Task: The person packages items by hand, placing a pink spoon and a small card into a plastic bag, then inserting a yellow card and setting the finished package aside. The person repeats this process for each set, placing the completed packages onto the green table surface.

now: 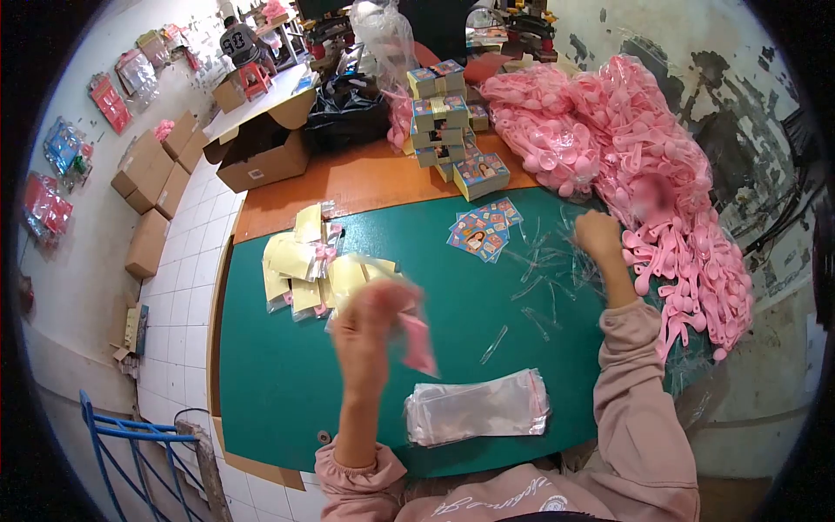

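Observation:
My left hand is raised over the green table, its fingers closed on a clear packet with a pink item in it; motion smears it. Just left of that hand lies a pile of filled clear packets with pale yellow cards and bits of pink. My right hand is curled above the scattered thin clear plastic strips, beside the pink plastic spoons. Whatever its fingers hold is hidden. Flat clear plastic bags are stacked near the front edge. Several blue printed cards lie fanned out near the table's far edge.
Bundled card stacks rise on the orange tabletop. A large heap of pink spoons in clear bags leans by the right wall. An open cardboard box and a black bag stand behind; a person sits far back.

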A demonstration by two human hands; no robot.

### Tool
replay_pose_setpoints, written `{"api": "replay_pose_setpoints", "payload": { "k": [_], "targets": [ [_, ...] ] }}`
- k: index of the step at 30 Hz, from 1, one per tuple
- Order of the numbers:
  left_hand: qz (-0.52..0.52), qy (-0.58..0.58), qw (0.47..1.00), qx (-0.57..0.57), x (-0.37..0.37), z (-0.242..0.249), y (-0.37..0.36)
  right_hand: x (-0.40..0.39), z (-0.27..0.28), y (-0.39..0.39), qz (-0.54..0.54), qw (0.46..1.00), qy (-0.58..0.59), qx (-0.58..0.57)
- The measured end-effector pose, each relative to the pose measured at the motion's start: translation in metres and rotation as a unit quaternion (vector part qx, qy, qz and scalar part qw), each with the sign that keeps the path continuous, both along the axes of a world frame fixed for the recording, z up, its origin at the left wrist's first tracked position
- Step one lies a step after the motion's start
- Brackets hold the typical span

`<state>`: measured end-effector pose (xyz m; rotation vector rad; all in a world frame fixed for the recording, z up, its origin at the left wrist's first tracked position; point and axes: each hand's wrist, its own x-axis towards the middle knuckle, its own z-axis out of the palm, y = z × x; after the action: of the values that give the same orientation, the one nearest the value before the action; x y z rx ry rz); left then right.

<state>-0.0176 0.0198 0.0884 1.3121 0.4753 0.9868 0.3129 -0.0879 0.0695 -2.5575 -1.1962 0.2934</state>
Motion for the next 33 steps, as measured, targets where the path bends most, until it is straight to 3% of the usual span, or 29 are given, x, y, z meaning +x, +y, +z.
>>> {"api": "replay_pose_setpoints", "payload": {
  "k": [2, 4, 6, 7, 8, 9, 10, 12, 13, 19, 22, 24, 25, 27, 29, 33],
  "targets": [
    [0.004, -0.005, 0.999, 0.040, -0.008, 0.000, 0.014, -0.016, 0.000, 0.008, 0.029, 0.984, -0.104, -0.145],
    [0.008, -0.008, 0.997, 0.076, -0.006, 0.002, 0.017, -0.025, -0.024, 0.035, 0.128, 0.979, 0.120, 0.106],
    [0.009, -0.114, 0.993, -0.019, 0.000, 0.011, 0.014, -0.042, -0.054, 0.056, 0.161, 0.977, -0.042, 0.132],
    [0.002, -0.084, 0.996, -0.009, 0.001, 0.010, 0.015, -0.050, -0.074, 0.064, 0.160, 0.978, -0.036, 0.130],
    [0.003, -0.082, 0.997, -0.009, 0.001, 0.006, 0.014, -0.056, -0.088, 0.074, 0.127, 0.970, -0.106, 0.178],
    [-0.051, -0.014, 0.998, -0.027, 0.004, -0.002, 0.012, -0.056, -0.096, 0.082, 0.094, 0.953, -0.178, 0.227],
    [-0.103, 0.055, 0.992, -0.047, 0.008, -0.009, 0.011, -0.054, -0.091, 0.088, 0.098, 0.952, -0.178, 0.228],
    [-0.150, 0.098, 0.981, -0.079, 0.020, -0.028, 0.013, -0.050, -0.076, 0.096, 0.034, 0.990, 0.098, 0.099],
    [-0.202, 0.140, 0.963, -0.110, 0.026, -0.037, 0.017, -0.051, -0.074, 0.095, 0.033, 0.990, 0.097, 0.097],
    [-0.260, 0.186, 0.943, -0.097, 0.050, -0.051, 0.035, -0.040, -0.082, 0.092, 0.068, 0.994, -0.048, 0.074],
    [-0.297, 0.200, 0.928, -0.106, 0.054, -0.054, 0.032, -0.036, -0.084, 0.088, 0.100, 0.985, 0.042, 0.133],
    [-0.308, 0.207, 0.922, -0.111, 0.053, -0.054, 0.031, -0.043, -0.067, 0.074, 0.052, 0.939, 0.192, 0.281],
    [-0.312, 0.193, 0.923, -0.115, 0.052, -0.054, 0.030, -0.039, -0.060, 0.067, 0.103, 0.928, 0.210, 0.289],
    [-0.315, 0.178, 0.924, -0.121, 0.051, -0.055, 0.031, -0.040, -0.034, 0.051, 0.155, 0.915, 0.229, 0.294],
    [-0.305, 0.201, 0.926, -0.094, 0.053, -0.057, 0.032, -0.055, 0.009, 0.024, 0.170, 0.901, 0.342, 0.207],
    [-0.309, 0.178, 0.931, -0.079, 0.058, -0.060, 0.027, -0.074, 0.038, 0.003, 0.236, 0.917, 0.274, 0.169]
  ]
}}
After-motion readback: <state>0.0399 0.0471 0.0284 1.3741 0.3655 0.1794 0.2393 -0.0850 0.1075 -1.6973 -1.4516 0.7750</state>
